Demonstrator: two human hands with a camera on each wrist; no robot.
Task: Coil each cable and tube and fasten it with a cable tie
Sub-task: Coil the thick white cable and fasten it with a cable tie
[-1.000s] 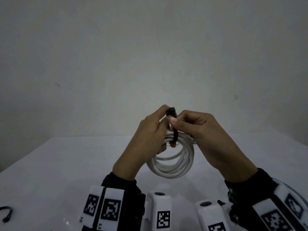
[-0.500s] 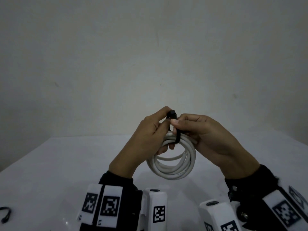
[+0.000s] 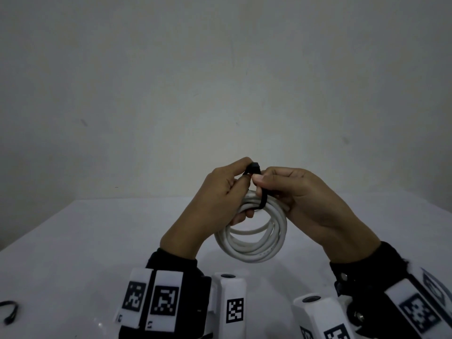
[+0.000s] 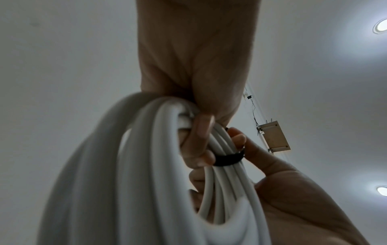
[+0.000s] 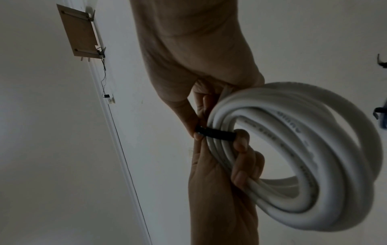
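Note:
Held above the white table (image 3: 97, 241), a white cable coil (image 3: 254, 248) hangs from both hands. A black cable tie (image 3: 263, 199) loops around the top of the coil, its head (image 3: 254, 166) sticking up between the hands. My left hand (image 3: 245, 171) pinches the tie's head with thumb and index finger, and its lower fingers curl through the coil. My right hand (image 3: 260, 176) pinches the tie band against the coil. The left wrist view shows the tie (image 4: 228, 159) banding the strands (image 4: 136, 165). The right wrist view shows the tie (image 5: 215, 132) across the coil (image 5: 314, 149).
A loose black curved tie (image 3: 9, 311) lies at the table's near left edge. A plain wall stands behind the table. White marker-covered camera mounts (image 3: 231, 302) sit on both wrists. A blue item (image 5: 381, 116) shows at the right wrist view's right edge.
Both hands and the coil have sunk slightly. The right hand's wrist has turned and its thumb now sits closer under the tie's head, which leans a little to the left.

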